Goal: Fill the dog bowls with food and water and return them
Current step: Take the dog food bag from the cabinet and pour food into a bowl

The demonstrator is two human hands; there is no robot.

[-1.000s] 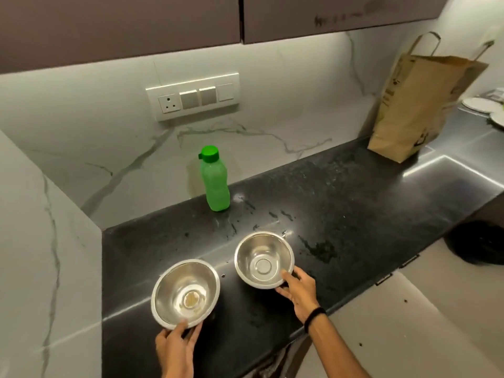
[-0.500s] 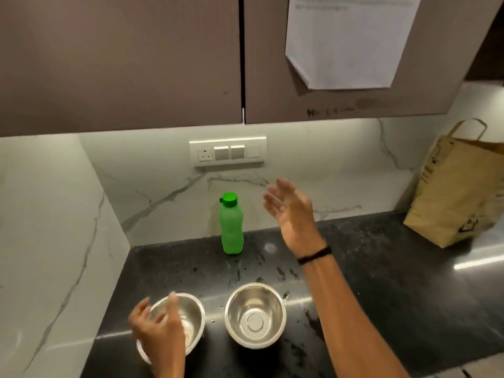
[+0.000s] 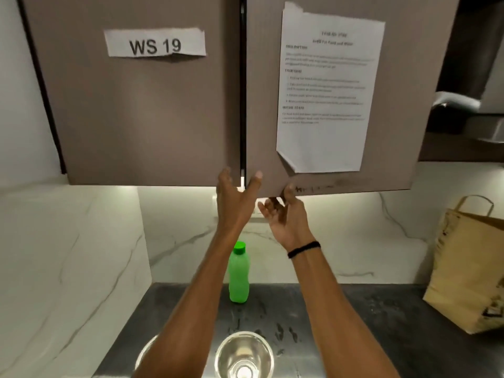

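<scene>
Two steel dog bowls stand on the black counter (image 3: 354, 317) at the bottom of the view. The right bowl (image 3: 243, 353) is empty, and the left bowl (image 3: 146, 353) is mostly hidden behind my left forearm. A green bottle (image 3: 239, 279) with a green cap stands behind them by the wall. Both hands are raised to the upper cabinet. My left hand (image 3: 234, 199) lies open across the gap at the doors' bottom edge. My right hand (image 3: 285, 218) hooks its fingers under the right cabinet door (image 3: 395, 148), thumb on the door's front.
A brown paper bag (image 3: 469, 271) stands on the counter at the right. The left cabinet door (image 3: 141, 118) carries a "WS 19" label, and the right door a printed sheet (image 3: 324, 137). Marble wall (image 3: 68, 268) closes off the left side and the back.
Both hands let go of the bowls and rose to the cabinet doors' bottom edge. The view tilted up from the counter to the cabinet.
</scene>
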